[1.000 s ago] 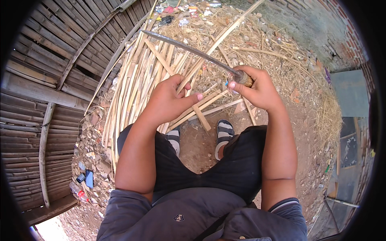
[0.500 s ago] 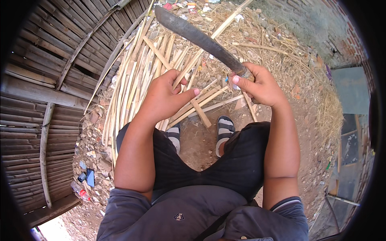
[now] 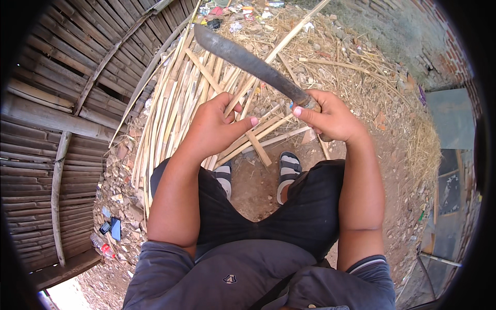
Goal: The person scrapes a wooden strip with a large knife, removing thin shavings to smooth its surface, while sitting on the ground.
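My left hand (image 3: pixel 214 123) is closed on a long pale bamboo strip (image 3: pixel 290 40), which slants away to the far right. Its thumb points right, apart from the curled fingers. My right hand (image 3: pixel 335 118) grips the handle of a machete (image 3: pixel 247 61), and that handle is mostly hidden by the fingers. The dark, worn blade reaches far left and crosses above the strip; whether they touch I cannot tell. Beneath and beyond my left hand lies a pile of split bamboo strips (image 3: pixel 173 116), several of them crossing at angles near my feet.
A bamboo-slat wall (image 3: pixel 51 98) rises on the left, and a brick wall (image 3: pixel 413 36) at the far right. Dry straw (image 3: pixel 356 77) and litter cover the ground ahead. A plastic bottle (image 3: pixel 106 248) lies at left. Grey panels (image 3: pixel 452 116) lean at right.
The machete has dropped slightly, its tip coming nearer and a little left. My right hand has lowered slightly with it. My left hand stays almost in place on the strip.
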Motion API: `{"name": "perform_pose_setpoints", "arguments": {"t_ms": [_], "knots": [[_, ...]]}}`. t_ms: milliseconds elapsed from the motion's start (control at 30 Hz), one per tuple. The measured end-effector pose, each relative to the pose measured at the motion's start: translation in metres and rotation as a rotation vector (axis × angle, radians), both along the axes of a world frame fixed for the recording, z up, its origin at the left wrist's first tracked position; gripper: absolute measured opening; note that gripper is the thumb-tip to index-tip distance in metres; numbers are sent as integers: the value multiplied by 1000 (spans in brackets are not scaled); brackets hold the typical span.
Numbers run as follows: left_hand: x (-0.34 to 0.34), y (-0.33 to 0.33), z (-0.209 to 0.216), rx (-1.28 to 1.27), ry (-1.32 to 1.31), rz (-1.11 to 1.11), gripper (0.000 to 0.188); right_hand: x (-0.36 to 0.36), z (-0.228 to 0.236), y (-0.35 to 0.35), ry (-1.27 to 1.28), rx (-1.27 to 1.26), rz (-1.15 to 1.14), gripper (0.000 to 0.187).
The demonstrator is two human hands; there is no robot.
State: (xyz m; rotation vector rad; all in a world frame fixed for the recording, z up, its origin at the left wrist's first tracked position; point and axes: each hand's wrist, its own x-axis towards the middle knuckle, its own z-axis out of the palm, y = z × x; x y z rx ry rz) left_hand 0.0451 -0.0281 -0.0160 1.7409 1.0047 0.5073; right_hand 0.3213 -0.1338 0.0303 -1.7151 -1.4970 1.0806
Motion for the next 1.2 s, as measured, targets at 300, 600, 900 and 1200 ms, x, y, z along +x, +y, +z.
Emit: {"name": "perform_pose_setpoints", "arguments": {"t_ms": [300, 600, 900, 1200], "knots": [[1, 0, 0, 17, -10, -8, 42, 9, -8, 2, -129, 249, -42, 49], [2, -4, 10, 78, 40, 28, 43, 1, -3, 4, -503, 468, -135, 38], [4, -3, 18, 71, 111, 14, 52, -6, -3, 7, -671, 357, -121, 33], [7, -4, 9, 98, 87, 12, 64, -15, -1, 16, -697, 190, -142, 26]]}}
